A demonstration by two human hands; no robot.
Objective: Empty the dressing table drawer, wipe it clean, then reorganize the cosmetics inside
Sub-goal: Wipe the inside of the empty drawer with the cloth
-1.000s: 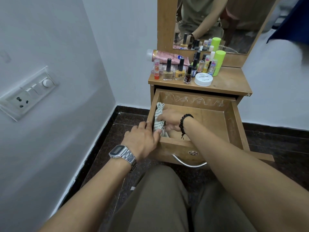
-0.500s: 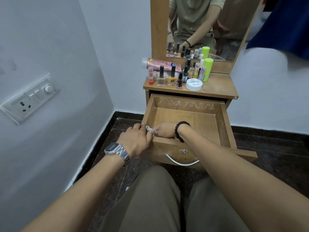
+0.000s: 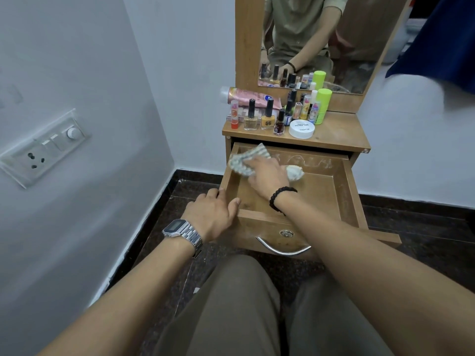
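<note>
Wooden drawer (image 3: 345, 191) stands pulled out, nothing inside but the checked cloth (image 3: 240, 163) at its back left corner. The right hand (image 3: 267, 173) presses the cloth down, fingers bunched into it. The left hand (image 3: 212, 213), fingers loosely spread, rests on the drawer's front left corner. Cosmetics (image 3: 272, 116) crowd the tabletop (image 3: 341, 136).

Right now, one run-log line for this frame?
phase: wiping | drawer: open, emptied | right hand: presses cloth at back-left corner | left hand: rests on front-left corner | cosmetics: on tabletop
</note>
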